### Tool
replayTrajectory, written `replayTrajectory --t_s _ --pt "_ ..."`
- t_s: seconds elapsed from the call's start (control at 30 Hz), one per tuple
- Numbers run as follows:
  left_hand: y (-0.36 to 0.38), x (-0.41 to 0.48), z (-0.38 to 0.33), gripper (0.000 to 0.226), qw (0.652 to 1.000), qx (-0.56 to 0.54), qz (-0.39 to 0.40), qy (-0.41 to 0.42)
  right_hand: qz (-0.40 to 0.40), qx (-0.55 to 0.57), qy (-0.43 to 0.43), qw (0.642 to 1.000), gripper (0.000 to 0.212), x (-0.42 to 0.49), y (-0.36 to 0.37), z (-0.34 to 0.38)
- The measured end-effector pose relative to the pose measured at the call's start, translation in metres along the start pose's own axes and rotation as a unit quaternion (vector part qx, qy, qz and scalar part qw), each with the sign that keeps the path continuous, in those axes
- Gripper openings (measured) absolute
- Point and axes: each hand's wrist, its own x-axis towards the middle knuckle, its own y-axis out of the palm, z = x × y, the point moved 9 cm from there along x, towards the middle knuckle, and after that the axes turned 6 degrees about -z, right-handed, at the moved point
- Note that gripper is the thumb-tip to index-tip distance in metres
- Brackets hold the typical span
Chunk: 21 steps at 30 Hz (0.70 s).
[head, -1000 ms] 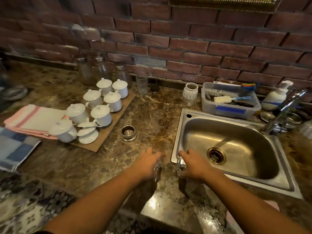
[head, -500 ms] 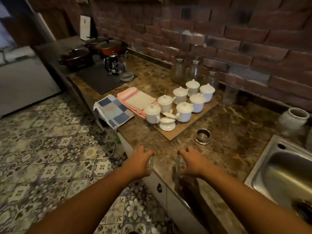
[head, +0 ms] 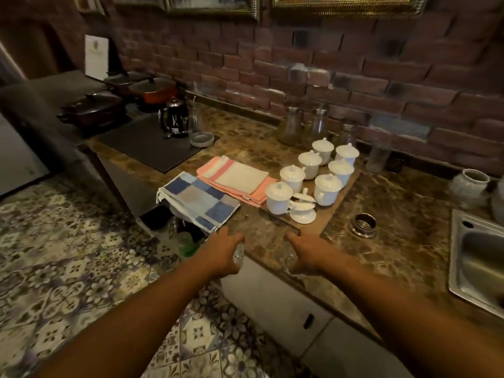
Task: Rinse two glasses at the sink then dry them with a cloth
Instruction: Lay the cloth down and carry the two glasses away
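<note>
My left hand (head: 222, 252) grips a small clear glass (head: 238, 255) just off the counter's front edge. Over the edge itself, my right hand (head: 308, 255) holds a second clear glass (head: 289, 260), mostly hidden by the fingers. Beyond my left hand, a blue checked cloth (head: 199, 200) lies on the counter and hangs over its corner. A pink striped cloth (head: 234, 180) lies folded behind the blue one. The steel sink (head: 474, 257) shows only its left part at the right border.
A wooden board (head: 324, 216) carries several white lidded cups (head: 326, 189). A metal ring (head: 364, 225) lies near the sink. Glass jars (head: 316, 126), a kettle (head: 174, 121) and pots stand at the back. The patterned tile floor (head: 68, 255) spreads out at the left.
The view has swung left, away from the sink toward the cloths. Both hands have travelled left along the counter edge, each still holding its glass.
</note>
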Motion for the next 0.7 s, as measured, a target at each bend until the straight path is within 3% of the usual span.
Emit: replayTrajectory --t_s 0.27,0.7 --pt "-0.017 0.030 0.023 0.063 0.997 -0.006 0.017 0.073 -0.021 0.022 0.062 0.998 0.080 0.013 -0.001 0.019" --pt "0.015 0.126 0.007 0.065 0.987 0.020 0.067 0.145 -0.035 0.052 0.124 0.990 0.077 0.069 0.020 -0.022"
